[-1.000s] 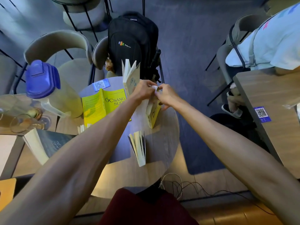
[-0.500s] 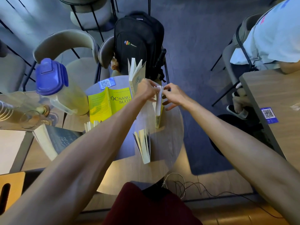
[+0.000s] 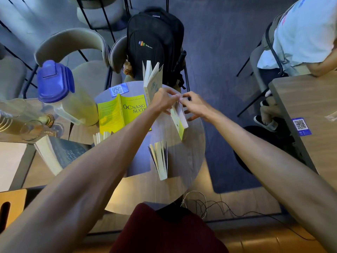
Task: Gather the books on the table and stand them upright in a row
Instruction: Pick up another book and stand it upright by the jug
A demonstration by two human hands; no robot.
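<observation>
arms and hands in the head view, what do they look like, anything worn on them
Both forearms are bare right up to the frame edge: no sleeves, watch, bracelets or gloves. No rings show on the left hand or right hand. Dark red clothing shows at the bottom.

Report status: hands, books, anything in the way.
Left hand and right hand both pinch yellow book upright. Two books standing nearby. Pitcher clear.

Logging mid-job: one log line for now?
both hands: left hand, right hand | holding: yellow-edged book upright | round table | stage: adjusting
</observation>
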